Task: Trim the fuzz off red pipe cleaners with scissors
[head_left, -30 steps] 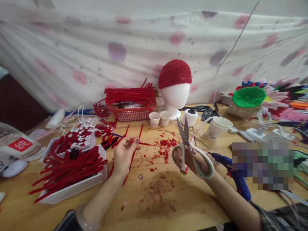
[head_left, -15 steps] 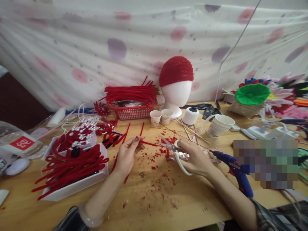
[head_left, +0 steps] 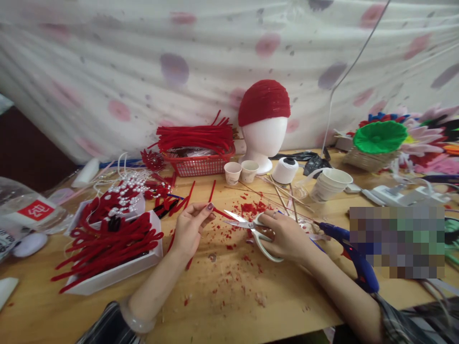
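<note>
A red fuzzy strip point(head_left: 219, 210) is pinched between thumb and fingers of the left hand point(head_left: 190, 230). By the right hand point(head_left: 287, 233), white-handled scissors point(head_left: 248, 224) are gripped through the handles, their parted blades held at the strip's far end; whether it passes between them cannot be told. Beneath, red clippings point(head_left: 251, 207) are scattered over the wooden table point(head_left: 287, 306). To the left, a white box point(head_left: 118, 276) is heaped with red stems point(head_left: 114, 244); behind, a white foam head point(head_left: 265, 137) is capped in red.
</note>
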Available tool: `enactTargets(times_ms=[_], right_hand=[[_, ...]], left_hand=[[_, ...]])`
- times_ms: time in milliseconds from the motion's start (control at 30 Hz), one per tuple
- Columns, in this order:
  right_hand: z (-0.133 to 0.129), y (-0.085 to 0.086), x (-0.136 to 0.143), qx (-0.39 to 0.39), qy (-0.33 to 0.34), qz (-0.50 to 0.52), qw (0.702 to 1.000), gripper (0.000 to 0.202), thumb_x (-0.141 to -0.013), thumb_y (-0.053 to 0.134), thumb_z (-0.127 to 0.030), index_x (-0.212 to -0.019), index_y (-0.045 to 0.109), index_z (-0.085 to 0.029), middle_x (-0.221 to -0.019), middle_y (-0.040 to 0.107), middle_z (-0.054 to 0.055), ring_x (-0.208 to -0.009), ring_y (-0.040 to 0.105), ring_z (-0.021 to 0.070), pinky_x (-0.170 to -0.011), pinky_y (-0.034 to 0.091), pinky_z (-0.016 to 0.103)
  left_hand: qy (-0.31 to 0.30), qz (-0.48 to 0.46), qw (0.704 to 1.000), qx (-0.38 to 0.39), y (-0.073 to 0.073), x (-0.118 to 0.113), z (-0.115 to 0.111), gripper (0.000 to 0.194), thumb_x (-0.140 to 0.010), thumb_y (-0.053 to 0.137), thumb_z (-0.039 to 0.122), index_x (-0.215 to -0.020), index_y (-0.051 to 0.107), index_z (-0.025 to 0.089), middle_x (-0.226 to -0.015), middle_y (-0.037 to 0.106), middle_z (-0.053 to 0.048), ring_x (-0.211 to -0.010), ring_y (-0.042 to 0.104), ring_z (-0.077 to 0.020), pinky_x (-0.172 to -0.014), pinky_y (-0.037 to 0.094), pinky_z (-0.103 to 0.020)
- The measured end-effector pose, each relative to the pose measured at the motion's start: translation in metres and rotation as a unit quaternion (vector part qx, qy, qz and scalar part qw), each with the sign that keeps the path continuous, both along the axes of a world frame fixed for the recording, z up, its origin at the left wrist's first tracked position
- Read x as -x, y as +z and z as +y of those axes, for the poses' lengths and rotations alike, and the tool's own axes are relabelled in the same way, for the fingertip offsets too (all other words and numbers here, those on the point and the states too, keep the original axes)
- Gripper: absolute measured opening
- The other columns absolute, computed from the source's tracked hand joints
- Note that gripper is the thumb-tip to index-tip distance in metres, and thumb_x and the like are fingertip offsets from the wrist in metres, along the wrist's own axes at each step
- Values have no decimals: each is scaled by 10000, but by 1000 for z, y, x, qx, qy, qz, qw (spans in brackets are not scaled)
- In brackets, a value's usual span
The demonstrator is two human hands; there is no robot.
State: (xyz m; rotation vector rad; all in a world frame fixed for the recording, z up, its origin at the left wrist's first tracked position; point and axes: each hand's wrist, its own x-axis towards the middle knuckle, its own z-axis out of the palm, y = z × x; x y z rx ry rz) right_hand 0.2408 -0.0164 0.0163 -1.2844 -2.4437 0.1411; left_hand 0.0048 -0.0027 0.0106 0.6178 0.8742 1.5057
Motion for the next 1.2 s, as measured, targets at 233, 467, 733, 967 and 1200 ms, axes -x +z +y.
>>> enactTargets(times_ms=[233, 467, 733, 967, 1200], right_hand=[[2, -4, -1, -19, -2, -14, 1000, 279, -842, 516, -475, -783, 507, -203, -774, 584, 47, -708, 517, 165, -609, 331, 256], [1, -3, -2, -24, -4, -39, 999, 328, -852, 493, -497, -724, 515, -197, -702, 580, 36, -638, 504, 149, -572, 289, 257], [0, -3, -3, -43, 2, -40, 998, 319, -844, 524, -480, -710, 546, -192, -659, 582, 24, -602, 497, 135, -558, 260, 257], [0, -2, -3, -54, 4, -33, 998, 294, -844, 526, -436, -681, 543, -193, -631, 574, 20, -583, 477, 127, -548, 254, 254], [-1, 1, -4, -52, -8, -47, 998, 247, -833, 534, -392, -696, 559, -188, -639, 586, 24, -583, 477, 130, -546, 248, 251]], left_hand=[[-24, -17, 1000, 5, -1, 1, -1, 284, -518, 860, 212, -708, 665, 130, -614, 674, 27, -524, 598, -54, -568, 497, -155], [-32, -31, 999, 9, -2, 0, 1, 293, -517, 862, 197, -714, 654, 133, -620, 669, 29, -522, 595, -50, -562, 499, -148], [-24, -34, 999, 13, 0, 1, 0, 307, -505, 864, 191, -722, 655, 131, -611, 660, 30, -519, 587, -49, -546, 497, -145], [-14, -37, 999, 22, 0, 1, 0, 282, -512, 854, 165, -711, 656, 131, -612, 660, 28, -529, 586, -51, -553, 509, -151], [-10, -42, 999, 21, -2, 2, 2, 283, -507, 854, 153, -718, 666, 129, -635, 667, 28, -530, 588, -45, -550, 507, -141]])
